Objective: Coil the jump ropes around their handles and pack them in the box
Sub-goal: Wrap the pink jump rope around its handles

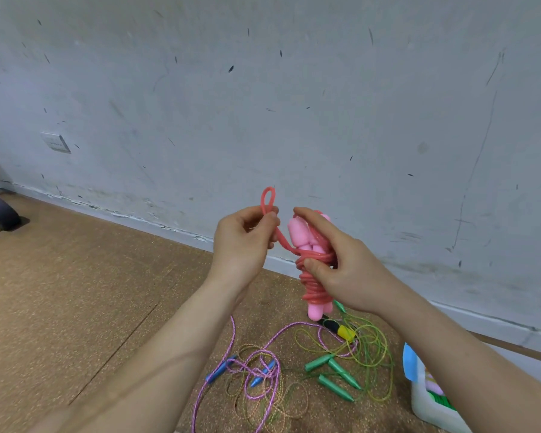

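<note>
Speckled brown cork floor [75,292] meets a scuffed grey-white painted wall [263,89] carrying a white wall socket [56,142]. A dark dumbbell end [0,215] lies at far left. The pink-handled jump rope with translucent red cord [314,285] is held above the floor, coiled round its handles. The right hand [341,267] has its grip clamped on the bundle. The left hand [244,242] grip pinches the cord's free loop. A loose purple braided rope [230,339] and a green rope with green handles [317,364] lie on the floor near a white plastic box [428,407].
</note>
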